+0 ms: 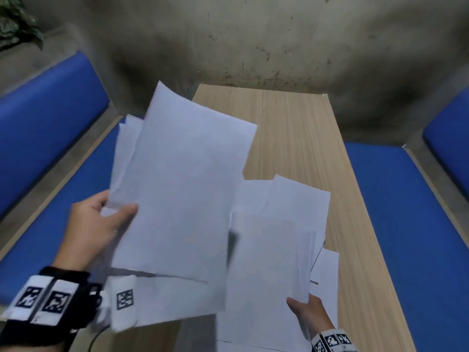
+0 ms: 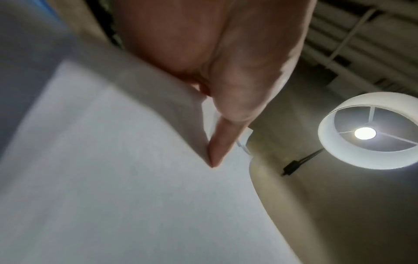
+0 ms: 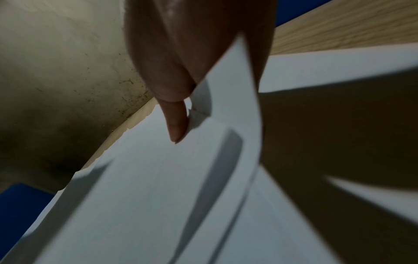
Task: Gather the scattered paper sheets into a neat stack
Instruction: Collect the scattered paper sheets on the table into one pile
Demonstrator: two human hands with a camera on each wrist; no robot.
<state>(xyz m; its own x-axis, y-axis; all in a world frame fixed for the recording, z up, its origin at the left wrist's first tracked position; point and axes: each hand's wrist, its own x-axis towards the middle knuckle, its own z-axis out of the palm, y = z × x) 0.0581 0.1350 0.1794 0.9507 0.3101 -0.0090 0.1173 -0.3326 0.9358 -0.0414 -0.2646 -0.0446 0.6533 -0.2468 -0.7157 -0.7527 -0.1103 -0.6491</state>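
My left hand (image 1: 101,224) holds a fanned bunch of white paper sheets (image 1: 182,189) lifted above the left side of the wooden table (image 1: 299,133), thumb on top at their left edge. The left wrist view shows the thumb (image 2: 221,146) pressed on the sheets (image 2: 117,178). My right hand (image 1: 308,315) pinches the near corner of a white sheet (image 1: 264,262) raised from other overlapping sheets (image 1: 299,199) lying on the table. In the right wrist view the thumb (image 3: 176,125) lies on that paper (image 3: 158,196), whose edge curls up past the fingers.
Blue cushioned benches flank the table on the left (image 1: 45,118) and the right (image 1: 406,224). A stained grey wall (image 1: 253,41) stands behind the table's far end. A plant (image 1: 15,24) sits at the top left. A lit lamp (image 2: 366,132) shows in the left wrist view.
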